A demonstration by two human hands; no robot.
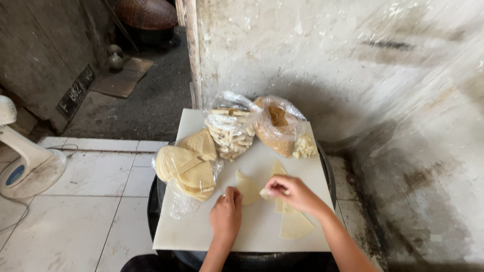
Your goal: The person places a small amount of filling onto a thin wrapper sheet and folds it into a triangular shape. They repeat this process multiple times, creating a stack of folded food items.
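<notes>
Both hands work at the near edge of a white board [201,226]. The left hand [226,211] presses its curled fingers on a pale folded wrapper [248,187], not clearly gripping it. The right hand [292,192] pinches another wrapper piece [267,193] between fingertips. More cut wrappers [295,224] lie just beside it; bagged wrappers [185,168] sit to the left

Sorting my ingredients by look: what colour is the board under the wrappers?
White, smooth plastic board, seen in the head view.
</notes>
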